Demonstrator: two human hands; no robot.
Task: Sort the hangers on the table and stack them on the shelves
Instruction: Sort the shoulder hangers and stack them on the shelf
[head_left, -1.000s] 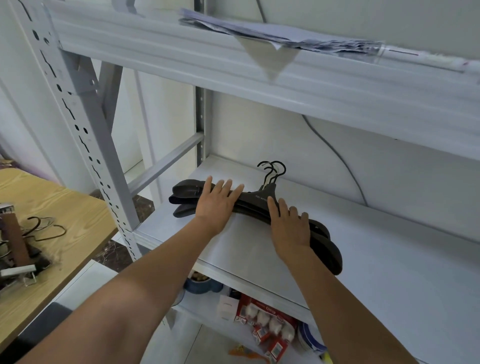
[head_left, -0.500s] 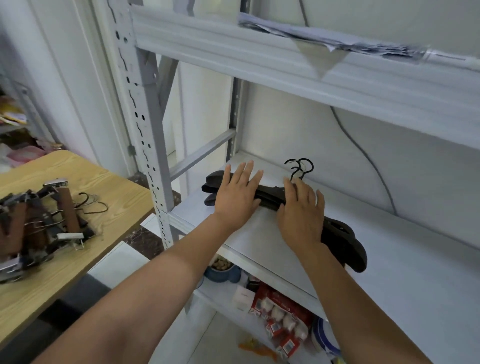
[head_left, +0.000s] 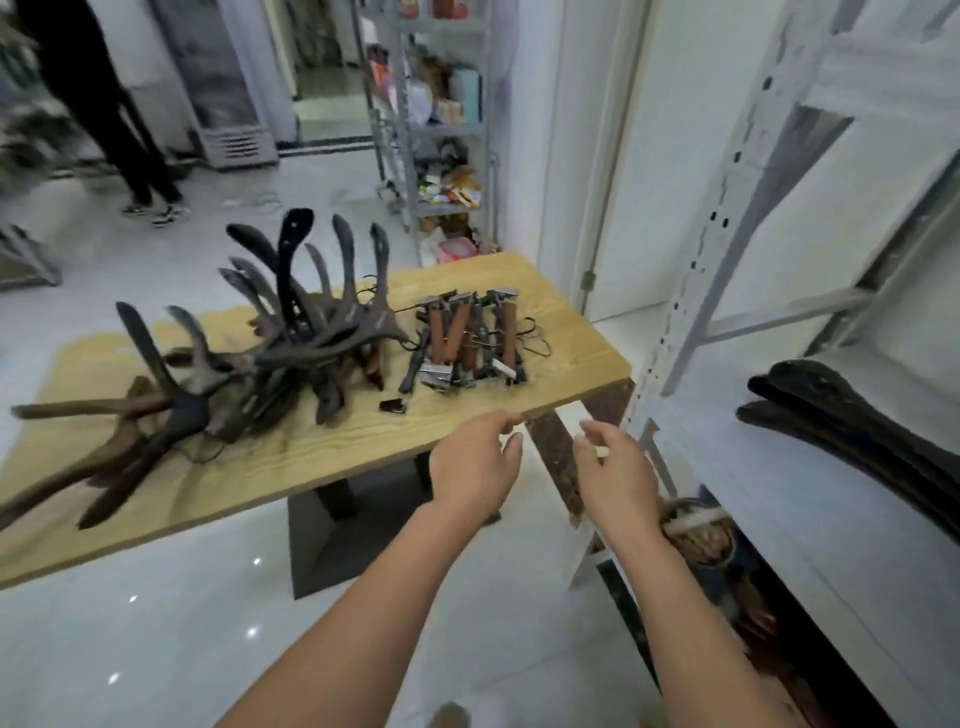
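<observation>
Both hands are empty, fingers loosely curved: the left hand (head_left: 475, 462) hovers at the near edge of the wooden table (head_left: 363, 447), and the right hand (head_left: 615, 467) is just beside it, over the floor. The hangers lie in 3 groups: a tangled heap of dark wooden hangers (head_left: 280, 353), a bundle of clip hangers (head_left: 470, 338) beside it, and a black stack (head_left: 852, 421) already on the shelf (head_left: 810, 493). The heap is the risk, since its arms and hooks interlock, so lifting 1 hanger could drag others off the table.
</observation>
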